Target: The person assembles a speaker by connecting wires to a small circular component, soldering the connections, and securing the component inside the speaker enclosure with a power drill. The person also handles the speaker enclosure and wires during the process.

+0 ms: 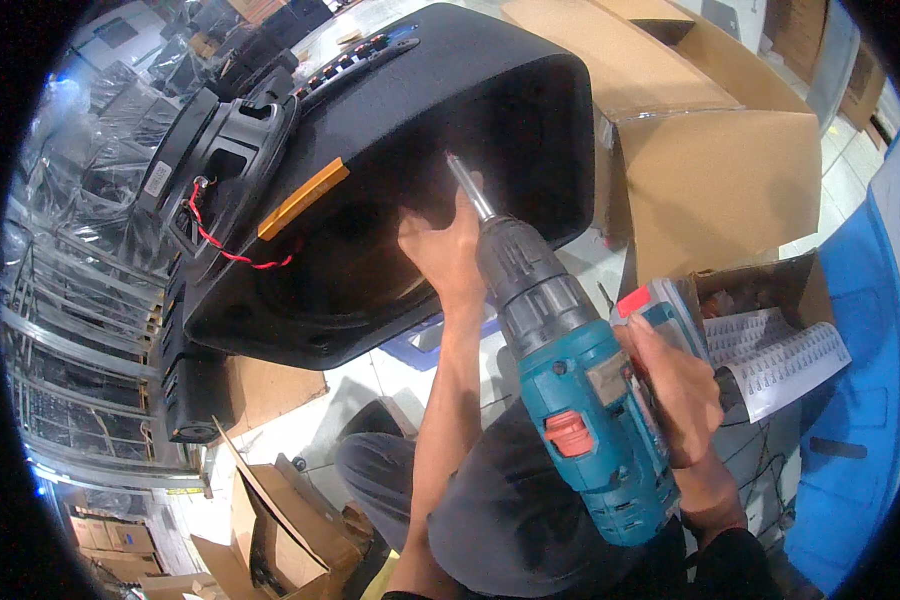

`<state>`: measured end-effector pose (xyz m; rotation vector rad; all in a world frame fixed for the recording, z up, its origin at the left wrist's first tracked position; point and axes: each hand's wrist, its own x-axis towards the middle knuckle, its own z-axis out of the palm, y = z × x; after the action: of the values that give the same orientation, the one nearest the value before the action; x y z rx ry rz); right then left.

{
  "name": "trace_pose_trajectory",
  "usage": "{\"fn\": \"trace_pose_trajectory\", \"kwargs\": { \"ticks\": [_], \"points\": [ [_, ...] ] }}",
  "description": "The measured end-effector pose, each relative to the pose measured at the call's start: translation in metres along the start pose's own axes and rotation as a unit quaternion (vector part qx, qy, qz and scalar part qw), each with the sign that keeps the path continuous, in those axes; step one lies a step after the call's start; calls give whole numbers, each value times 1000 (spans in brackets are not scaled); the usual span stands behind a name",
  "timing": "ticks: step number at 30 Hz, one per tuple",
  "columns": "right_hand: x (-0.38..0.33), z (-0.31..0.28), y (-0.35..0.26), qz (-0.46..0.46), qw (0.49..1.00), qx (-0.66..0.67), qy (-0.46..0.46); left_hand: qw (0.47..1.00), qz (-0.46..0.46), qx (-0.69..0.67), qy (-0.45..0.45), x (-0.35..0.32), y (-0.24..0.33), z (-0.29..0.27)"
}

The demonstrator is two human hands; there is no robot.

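My right hand [675, 400] is wrapped around the handle of a teal and black cordless drill [570, 390]. The drill's long silver bit [472, 190] points up and away, into the recess of a large black speaker cabinet [440, 70]. My left hand [445, 250] reaches into that recess beside the bit, with thumb and fingers apart and nothing visible between them. A round speaker driver [235, 150] leans against the cabinet's left side, with a red wire [215, 240] running from it towards the opening. An orange-yellow bar [303, 199] lies on the cabinet's edge.
A big cardboard box [720, 185] stands right of the cabinet. Below it, a smaller box [810, 280] holds printed paper [785, 360], near a blue panel [845, 450]. An open carton [285, 530] sits at lower left. Metal racks [80, 340] and plastic-wrapped goods [110, 130] line the left.
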<state>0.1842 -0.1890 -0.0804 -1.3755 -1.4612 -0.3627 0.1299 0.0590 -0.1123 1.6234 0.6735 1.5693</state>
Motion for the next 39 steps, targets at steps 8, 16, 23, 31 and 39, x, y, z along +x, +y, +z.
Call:
{"fn": "trace_pose_trajectory", "kwargs": {
  "ticks": [8, 16, 23, 31, 39],
  "points": [
    [-9, -2, -2, 95, 994, 29, -42, 999, 27, 6, 20, -3, -3, 3],
    [-6, -3, -3, 68, 997, 40, -16, 1000, 23, 0, 19, -2, 3, 2],
    [-40, -20, -13, 192, 979, 63, -40, 1000, 2, -4, 4, -2, 8, 0],
    [-66, -28, -9, 246, 965, 50, -73, 999, -4, -14, 34, 0, 8, 4],
    [-39, -32, 4, 224, 972, 10, -75, 999, 20, -23, 35, -3, 14, 6]
  ]
}}
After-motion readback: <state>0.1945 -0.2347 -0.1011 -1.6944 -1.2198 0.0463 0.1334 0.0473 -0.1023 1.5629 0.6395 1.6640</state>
